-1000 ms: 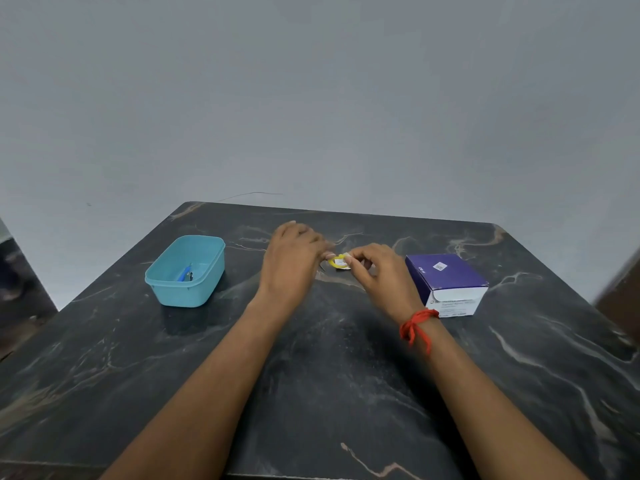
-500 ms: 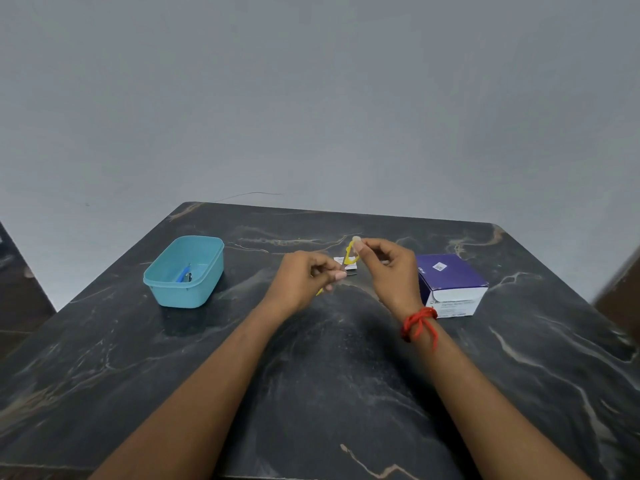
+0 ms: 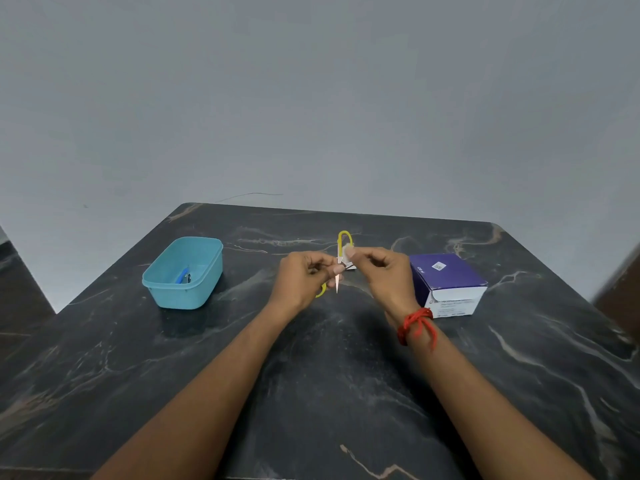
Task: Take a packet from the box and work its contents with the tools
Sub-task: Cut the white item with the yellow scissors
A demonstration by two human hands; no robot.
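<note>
Yellow-handled snips (image 3: 338,268), long axis vertical with tip down, were pinched in the right hand (image 3: 384,271) beside the small white packet (image 3: 349,267) gripped by the left hand (image 3: 301,278).

A dark marble-patterned table (image 3: 207,393) carries a teal plastic tub (image 3: 183,275) toward its far left corner and a purple-and-white box (image 3: 450,282) near the right edge, well apart from each other.
</note>
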